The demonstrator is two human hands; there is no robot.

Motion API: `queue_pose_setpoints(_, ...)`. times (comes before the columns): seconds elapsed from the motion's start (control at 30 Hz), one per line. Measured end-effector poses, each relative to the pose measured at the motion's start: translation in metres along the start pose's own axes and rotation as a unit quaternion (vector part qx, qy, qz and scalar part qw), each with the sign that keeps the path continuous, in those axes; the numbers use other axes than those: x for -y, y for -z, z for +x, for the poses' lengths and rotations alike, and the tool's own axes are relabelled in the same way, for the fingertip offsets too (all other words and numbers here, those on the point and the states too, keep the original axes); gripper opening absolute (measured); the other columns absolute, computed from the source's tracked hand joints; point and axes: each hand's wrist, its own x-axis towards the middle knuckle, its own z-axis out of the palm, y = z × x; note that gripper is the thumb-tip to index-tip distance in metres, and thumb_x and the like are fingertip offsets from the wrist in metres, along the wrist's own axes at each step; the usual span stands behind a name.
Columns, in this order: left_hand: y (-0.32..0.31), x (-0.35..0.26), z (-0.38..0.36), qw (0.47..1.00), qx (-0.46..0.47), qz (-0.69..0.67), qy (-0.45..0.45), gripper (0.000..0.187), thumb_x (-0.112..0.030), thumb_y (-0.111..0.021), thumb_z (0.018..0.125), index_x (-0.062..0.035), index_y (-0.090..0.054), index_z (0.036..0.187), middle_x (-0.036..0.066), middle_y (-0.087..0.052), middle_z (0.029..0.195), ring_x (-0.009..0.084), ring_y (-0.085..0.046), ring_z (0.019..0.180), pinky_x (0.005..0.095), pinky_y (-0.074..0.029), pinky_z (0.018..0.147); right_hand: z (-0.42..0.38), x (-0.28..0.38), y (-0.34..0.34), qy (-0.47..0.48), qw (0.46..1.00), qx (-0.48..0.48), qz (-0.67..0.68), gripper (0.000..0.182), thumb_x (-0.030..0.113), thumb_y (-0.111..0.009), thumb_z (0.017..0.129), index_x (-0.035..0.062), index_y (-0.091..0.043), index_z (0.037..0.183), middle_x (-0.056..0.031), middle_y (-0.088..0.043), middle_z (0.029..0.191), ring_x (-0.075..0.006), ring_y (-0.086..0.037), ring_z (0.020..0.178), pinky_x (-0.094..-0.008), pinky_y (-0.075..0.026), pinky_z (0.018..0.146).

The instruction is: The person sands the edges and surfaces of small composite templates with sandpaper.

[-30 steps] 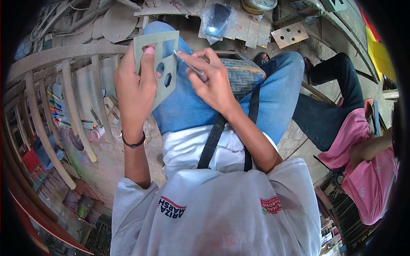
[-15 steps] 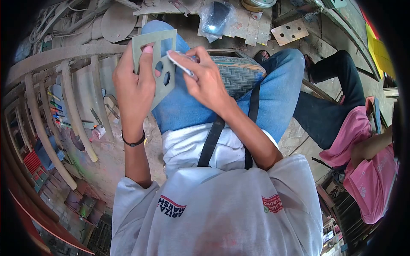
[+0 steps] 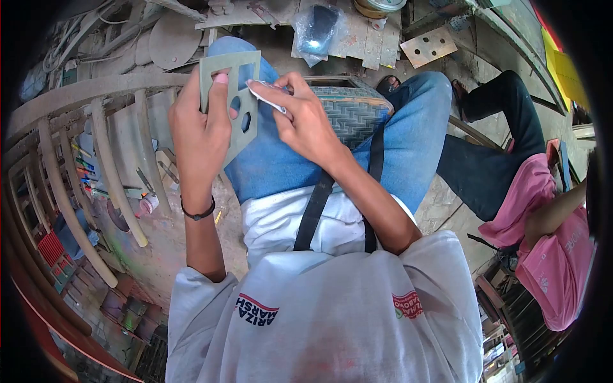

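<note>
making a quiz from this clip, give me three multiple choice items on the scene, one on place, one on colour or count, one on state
1. Where is the flat grey-green board with cut-out shapes?
A. on the floor
B. held up in the left hand
C. inside the woven bag

2. What colour is the top of the seated person on the right?
A. pink
B. yellow
C. black

3. What is the right hand doing?
A. hanging empty
B. resting flat on the knee
C. pinching a small folded whitish strip against the board

Answers: B, the left hand's fingers wrap the board's edge; A, the cloth is pink; C, thumb and fingers close on the strip at the board.
</note>
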Motion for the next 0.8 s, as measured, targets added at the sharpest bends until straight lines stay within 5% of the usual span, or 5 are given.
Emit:
queue_pose_setpoints(0.3,-0.001,-0.001,0.001,1.0,0.02,0.018,-0.012,0.024,-0.016,-0.054,0.1,0.0027,-0.063,0.11,0.011,-0.068,0.087,0.0128,-0.062,0.06,0.028,-0.048,0.053,-0.003,0.008,0.004,-0.014,0.999,-0.004,-0.037,0.058,-0.012,-0.053,0.075,0.014,-0.068,0.125,-0.019,-0.055,0.105,-0.0326,-0.061,0.088,-0.0374,-0.051,0.078)
queue_pose_setpoints(0.43,-0.003,0.002,-0.003,0.999,0.032,0.026,0.005,0.024,-0.017,-0.054,0.1,0.0028,-0.063,0.111,0.011,-0.068,0.087,0.0121,-0.061,0.06,0.0283,-0.049,0.054,-0.005,0.002,0.005,0.029,0.998,-0.01,0.045,0.058,-0.014,-0.051,0.075,0.0132,-0.068,0.124,-0.0185,-0.054,0.104,-0.0324,-0.061,0.086,-0.0387,-0.051,0.076)
queue_pose_setpoints(0.57,0.001,-0.004,0.003,0.999,0.049,0.017,0.004,0.023,-0.016,-0.055,0.099,0.0024,-0.063,0.111,0.011,-0.068,0.088,0.0117,-0.061,0.06,0.0278,-0.049,0.055,-0.003,0.009,0.009,0.005,0.999,-0.015,-0.05,0.058,-0.013,-0.052,0.075,0.0138,-0.069,0.123,-0.0172,-0.055,0.103,-0.0309,-0.061,0.083,-0.0367,-0.05,0.073)
queue_pose_setpoints(0.67,0.008,-0.002,-0.006,0.998,0.063,0.03,-0.009,0.022,-0.014,-0.055,0.099,0.0008,-0.064,0.113,0.011,-0.068,0.087,0.0125,-0.062,0.064,0.0285,-0.05,0.058,-0.012,0.012,0.009,0.017,0.999,-0.012,0.047,0.057,-0.013,-0.052,0.075,0.0143,-0.069,0.123,-0.0166,-0.055,0.101,-0.03,-0.06,0.079,-0.0374,-0.05,0.071)
queue_pose_setpoints(0.8,0.025,0.011,-0.011,0.989,0.146,0.002,-0.003,0.034,-0.01,-0.055,0.097,0.0007,-0.057,0.129,0.01,-0.067,0.108,0.0143,-0.062,0.094,0.0282,-0.049,0.082,-0.003,-0.02,0.012,-0.015,1.0,0.01,-0.025,0.054,-0.01,-0.053,0.078,0.0148,-0.069,0.123,-0.0157,-0.055,0.099,-0.0297,-0.059,0.079,-0.0375,-0.05,0.073)
